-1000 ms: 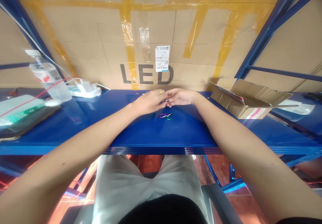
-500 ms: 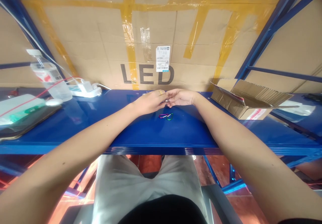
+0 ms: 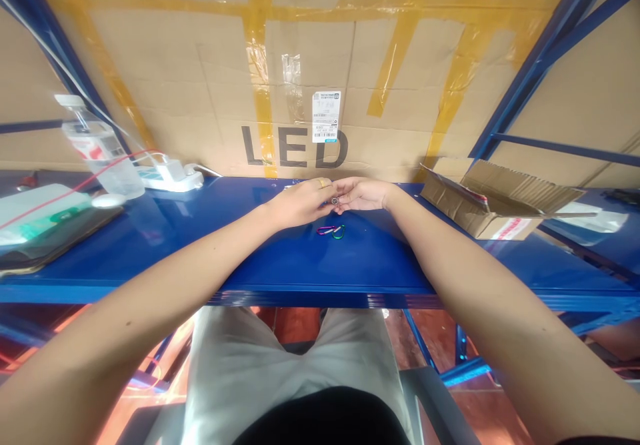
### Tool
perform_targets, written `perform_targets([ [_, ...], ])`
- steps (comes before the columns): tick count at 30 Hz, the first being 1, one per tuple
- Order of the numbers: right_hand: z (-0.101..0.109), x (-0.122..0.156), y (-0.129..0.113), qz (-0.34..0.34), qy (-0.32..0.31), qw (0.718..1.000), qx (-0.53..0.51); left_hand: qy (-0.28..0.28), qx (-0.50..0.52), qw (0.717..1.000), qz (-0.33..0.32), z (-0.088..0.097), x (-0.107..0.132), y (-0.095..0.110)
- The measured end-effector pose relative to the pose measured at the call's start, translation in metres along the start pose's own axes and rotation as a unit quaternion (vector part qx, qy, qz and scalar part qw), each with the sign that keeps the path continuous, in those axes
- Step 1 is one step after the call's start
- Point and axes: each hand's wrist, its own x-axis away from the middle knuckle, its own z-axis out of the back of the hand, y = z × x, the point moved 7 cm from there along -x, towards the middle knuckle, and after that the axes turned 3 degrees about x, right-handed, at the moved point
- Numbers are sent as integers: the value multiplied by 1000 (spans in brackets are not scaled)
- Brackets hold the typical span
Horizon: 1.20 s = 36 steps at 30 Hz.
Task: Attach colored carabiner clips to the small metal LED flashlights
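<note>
My left hand (image 3: 305,202) and my right hand (image 3: 361,194) meet over the blue table, their fingertips pressed together. Between them shows a small round metal piece (image 3: 335,201), dark in the middle with a bright rim; its kind is too small to make out. The fingers of both hands are closed around it and hide part of it. Just below the hands, a pink-purple carabiner (image 3: 325,230) and a green carabiner (image 3: 339,233) lie side by side on the table. A gold ring (image 3: 323,183) sits on a finger of my left hand.
An open cardboard box (image 3: 500,198) stands at the right. At the left are a plastic bottle (image 3: 103,155), a white power strip (image 3: 175,179) with cables, and a white-green pack (image 3: 45,211) on a dark folder. A large taped carton (image 3: 390,65) backs the blue table (image 3: 320,268).
The small round piece between my fingertips has turned, and its round face now shows more plainly. My hands stay in nearly the same place; the carabiners lie as before.
</note>
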Motion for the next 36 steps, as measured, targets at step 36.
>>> perform_targets([
  [36, -53, -34, -15, 114, 106, 979, 131, 15, 252, 944, 212, 31, 19, -55],
])
